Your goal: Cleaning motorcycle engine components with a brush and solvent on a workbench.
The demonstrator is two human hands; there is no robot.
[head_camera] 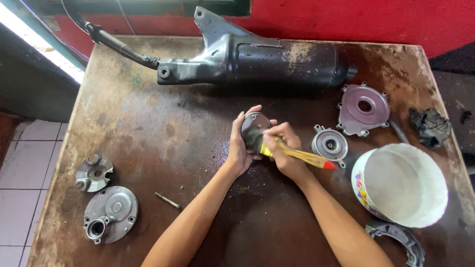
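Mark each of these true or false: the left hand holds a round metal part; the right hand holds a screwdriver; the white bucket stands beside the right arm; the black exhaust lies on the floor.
1. The left hand holds a round metal part: true.
2. The right hand holds a screwdriver: false, it holds a paintbrush.
3. The white bucket stands beside the right arm: true.
4. The black exhaust lies on the floor: false, it lies on the table.
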